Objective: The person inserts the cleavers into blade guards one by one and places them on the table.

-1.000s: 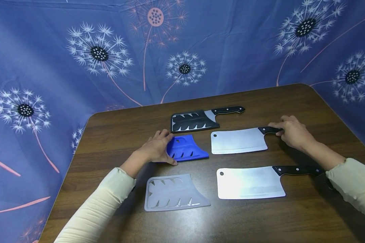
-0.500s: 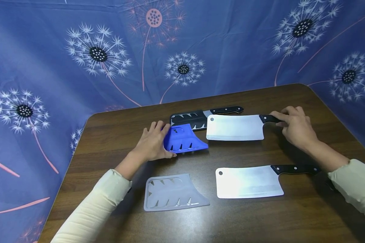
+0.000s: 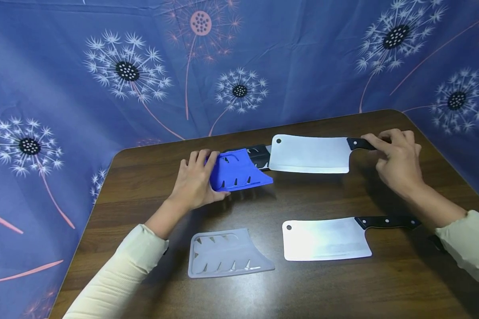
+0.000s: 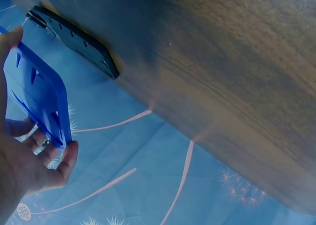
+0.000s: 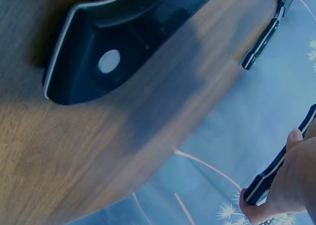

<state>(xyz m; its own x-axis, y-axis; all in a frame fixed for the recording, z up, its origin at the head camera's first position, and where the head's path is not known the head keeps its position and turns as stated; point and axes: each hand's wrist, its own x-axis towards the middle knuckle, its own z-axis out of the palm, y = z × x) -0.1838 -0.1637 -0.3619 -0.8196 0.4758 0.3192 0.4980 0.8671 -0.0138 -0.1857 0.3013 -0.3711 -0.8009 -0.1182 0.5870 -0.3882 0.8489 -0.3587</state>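
Observation:
My left hand (image 3: 192, 180) grips a blue plastic blade guard (image 3: 239, 172) by its closed left end, thumb below and fingers above. It is raised off the table, its wide mouth facing right. Opposite it, my right hand (image 3: 400, 160) holds a cleaver (image 3: 309, 154) by its black handle, the bare blade pointing left. Blade tip and guard mouth are close together but apart. The left wrist view shows the blue guard (image 4: 42, 96) between thumb and fingers; in the right wrist view the fingers wrap the held handle (image 5: 269, 178).
Behind lies a cleaver in a black guard (image 3: 259, 154), partly hidden by the raised things. Nearer are a translucent white guard (image 3: 229, 254) and a second bare cleaver (image 3: 325, 239), handle under my right forearm. The wooden table (image 3: 143, 186) meets a blue floral cloth.
Both hands have lifted: the blue guard and the cleaver have risen off the table and moved toward the back. They now cover part of the black-guarded cleaver.

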